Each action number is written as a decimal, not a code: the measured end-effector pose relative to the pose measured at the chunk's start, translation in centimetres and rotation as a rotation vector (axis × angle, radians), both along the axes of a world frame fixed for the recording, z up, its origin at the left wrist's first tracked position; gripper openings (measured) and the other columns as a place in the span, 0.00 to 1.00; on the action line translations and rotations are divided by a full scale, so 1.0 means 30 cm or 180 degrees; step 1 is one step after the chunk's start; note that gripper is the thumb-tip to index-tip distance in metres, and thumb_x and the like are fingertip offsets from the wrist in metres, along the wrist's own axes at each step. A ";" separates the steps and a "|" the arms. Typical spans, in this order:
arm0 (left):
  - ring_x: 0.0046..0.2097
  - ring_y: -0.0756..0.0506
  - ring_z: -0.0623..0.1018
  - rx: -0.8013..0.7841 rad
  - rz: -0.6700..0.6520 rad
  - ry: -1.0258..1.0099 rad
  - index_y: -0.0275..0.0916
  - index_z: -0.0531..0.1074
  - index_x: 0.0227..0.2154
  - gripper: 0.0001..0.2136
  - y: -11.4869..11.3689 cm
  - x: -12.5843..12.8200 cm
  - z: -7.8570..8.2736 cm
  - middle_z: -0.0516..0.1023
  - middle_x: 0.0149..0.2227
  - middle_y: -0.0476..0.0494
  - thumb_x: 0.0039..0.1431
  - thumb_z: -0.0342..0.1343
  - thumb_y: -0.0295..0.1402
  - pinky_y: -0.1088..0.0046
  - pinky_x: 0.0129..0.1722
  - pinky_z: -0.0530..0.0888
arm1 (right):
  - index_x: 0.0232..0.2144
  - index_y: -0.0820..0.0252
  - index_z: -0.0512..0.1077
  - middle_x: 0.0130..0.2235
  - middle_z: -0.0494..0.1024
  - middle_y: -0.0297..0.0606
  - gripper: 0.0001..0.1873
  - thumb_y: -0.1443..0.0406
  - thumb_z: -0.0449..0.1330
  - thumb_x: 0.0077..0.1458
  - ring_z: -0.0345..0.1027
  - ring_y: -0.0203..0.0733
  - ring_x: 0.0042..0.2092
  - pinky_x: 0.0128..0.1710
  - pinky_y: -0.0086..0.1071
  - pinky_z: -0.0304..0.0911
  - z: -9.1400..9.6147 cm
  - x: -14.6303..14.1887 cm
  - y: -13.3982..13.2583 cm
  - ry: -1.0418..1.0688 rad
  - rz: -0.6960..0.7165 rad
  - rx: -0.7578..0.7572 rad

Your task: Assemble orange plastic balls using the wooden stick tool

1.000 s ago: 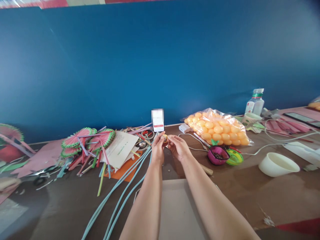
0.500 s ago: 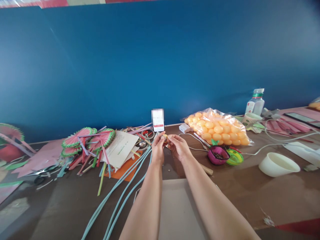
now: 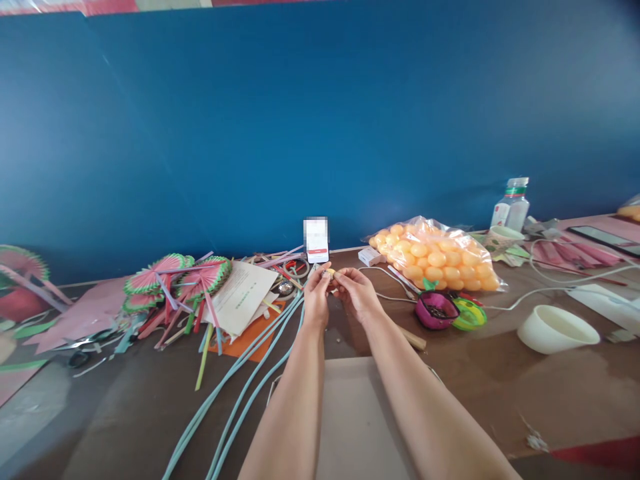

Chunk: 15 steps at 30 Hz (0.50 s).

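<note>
My left hand (image 3: 316,292) and my right hand (image 3: 357,291) meet above the brown table (image 3: 125,407), fingertips pinched together on a small yellowish object (image 3: 330,273) that is too small to name. Both forearms stretch out over a pale sheet of card (image 3: 357,420). Just beyond the fingers stands a white phone (image 3: 316,239) against the blue wall. Long pale blue strips (image 3: 240,380) run from below my left hand toward the near edge.
A clear bag of orange balls (image 3: 435,257) lies at the right, with a purple dish (image 3: 436,311) and a green one (image 3: 469,315) before it. A white bowl (image 3: 556,328), a bottle (image 3: 511,207) and cables lie further right. Pink-and-green paper fans (image 3: 175,277) and papers clutter the left.
My hands stay together at the same spot; the fingers have shifted slightly on the small object. At the far left edge, pink paper has moved out of view.
</note>
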<state>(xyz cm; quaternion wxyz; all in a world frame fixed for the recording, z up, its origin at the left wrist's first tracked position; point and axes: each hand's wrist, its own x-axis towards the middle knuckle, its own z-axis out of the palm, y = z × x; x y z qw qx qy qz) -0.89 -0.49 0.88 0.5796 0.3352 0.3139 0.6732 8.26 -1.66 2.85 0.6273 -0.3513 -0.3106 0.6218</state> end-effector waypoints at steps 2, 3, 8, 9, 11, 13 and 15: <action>0.30 0.51 0.72 -0.0034 -0.0035 -0.0005 0.36 0.77 0.43 0.18 -0.003 0.000 0.004 0.74 0.31 0.46 0.48 0.64 0.35 0.74 0.32 0.68 | 0.27 0.59 0.68 0.21 0.72 0.28 0.22 0.58 0.74 0.33 0.58 0.29 0.22 0.20 0.23 0.60 -0.002 -0.001 0.000 -0.0052 -0.0024 -0.0010; 0.30 0.51 0.72 -0.0054 -0.0053 -0.0017 0.36 0.77 0.43 0.18 -0.004 0.001 0.006 0.74 0.31 0.46 0.48 0.64 0.35 0.74 0.32 0.68 | 0.27 0.59 0.68 0.20 0.71 0.27 0.22 0.58 0.74 0.33 0.57 0.28 0.21 0.19 0.23 0.58 -0.003 -0.001 0.001 -0.0076 -0.0036 -0.0010; 0.29 0.51 0.72 -0.0151 -0.0081 -0.0207 0.35 0.76 0.43 0.19 -0.007 0.002 0.014 0.74 0.32 0.46 0.48 0.63 0.36 0.73 0.31 0.68 | 0.26 0.58 0.67 0.20 0.68 0.25 0.22 0.56 0.73 0.35 0.54 0.28 0.20 0.18 0.23 0.55 -0.011 -0.003 0.006 -0.0029 0.0022 -0.0008; 0.29 0.50 0.73 -0.0179 -0.0085 -0.0235 0.36 0.75 0.44 0.19 -0.007 0.002 0.015 0.74 0.32 0.45 0.48 0.63 0.36 0.73 0.31 0.68 | 0.27 0.58 0.67 0.20 0.68 0.25 0.22 0.55 0.73 0.36 0.55 0.28 0.20 0.18 0.23 0.56 -0.013 -0.002 0.008 0.0013 0.0044 -0.0028; 0.30 0.50 0.73 -0.0217 -0.0094 -0.0251 0.36 0.74 0.45 0.20 -0.006 0.001 0.015 0.75 0.33 0.45 0.48 0.63 0.37 0.74 0.30 0.67 | 0.28 0.59 0.69 0.21 0.69 0.26 0.22 0.52 0.72 0.38 0.56 0.29 0.21 0.19 0.24 0.57 -0.015 0.001 0.011 0.0091 0.0087 -0.0071; 0.30 0.50 0.74 -0.0236 -0.0082 -0.0235 0.36 0.73 0.45 0.20 -0.004 -0.001 0.014 0.75 0.33 0.46 0.48 0.63 0.37 0.74 0.30 0.67 | 0.28 0.59 0.69 0.22 0.70 0.27 0.22 0.52 0.71 0.39 0.56 0.29 0.21 0.19 0.24 0.58 -0.017 0.004 0.012 0.0121 0.0123 -0.0085; 0.30 0.50 0.73 -0.0258 -0.0056 -0.0216 0.36 0.73 0.43 0.19 -0.001 -0.002 0.010 0.75 0.32 0.46 0.47 0.63 0.37 0.74 0.30 0.67 | 0.27 0.59 0.68 0.22 0.69 0.26 0.21 0.54 0.72 0.37 0.56 0.29 0.21 0.19 0.24 0.58 -0.019 0.005 0.013 0.0078 0.0139 -0.0072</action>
